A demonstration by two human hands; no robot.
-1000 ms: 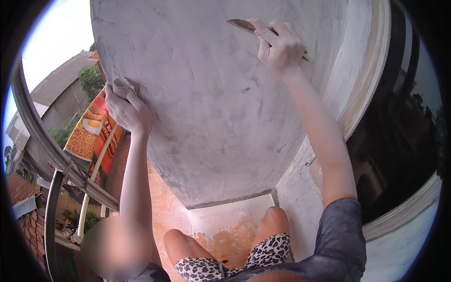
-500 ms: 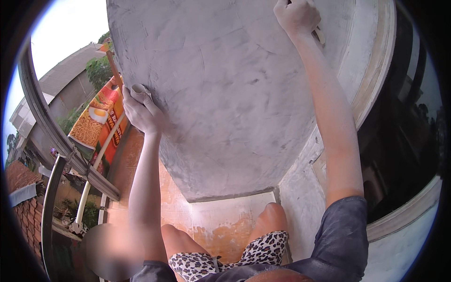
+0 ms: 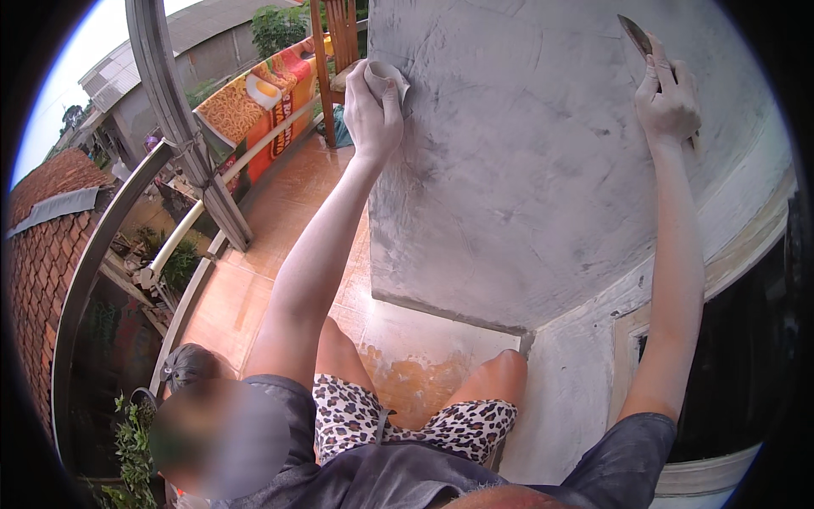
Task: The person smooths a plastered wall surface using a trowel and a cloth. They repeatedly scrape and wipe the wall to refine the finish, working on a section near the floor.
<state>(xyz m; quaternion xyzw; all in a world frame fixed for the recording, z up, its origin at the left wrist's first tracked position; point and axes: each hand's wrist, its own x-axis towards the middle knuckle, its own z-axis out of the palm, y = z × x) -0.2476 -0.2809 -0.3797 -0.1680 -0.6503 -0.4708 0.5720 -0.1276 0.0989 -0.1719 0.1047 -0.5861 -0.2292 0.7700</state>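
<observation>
Progress check on my grey plaster wall (image 3: 500, 187): imo most of what's in view has a coat on it, pale & fairly even toward the near end, w/ whitish residue over the orange tiled floor (image 3: 415, 377) at its foot. Not done tho, I'd guess. There's darker blotches near the left edge + around the middle, a few thin ridges/scratchy lines, and the near bottom edge looks rough. Can't tell if it's dry, and the far end's out of view.

Hands: my L hand (image 3: 373, 119) is up at the wall's left edge, fingers & thumb wrapped round a curled pale sheet (image 3: 384, 78). Poss sandpaper, can't tell tbh. Sheet's right by the edge, contact unclear. My R hand (image 3: 668, 106) is over the far right part of the wall, gripping a scraper (image 3: 633, 36), blade pointing far & left, handle end poking out near side. Fingers stretch toward the blade afaict. Can't say if the metal's touching plaster. Neither hand's free rn.
</observation>
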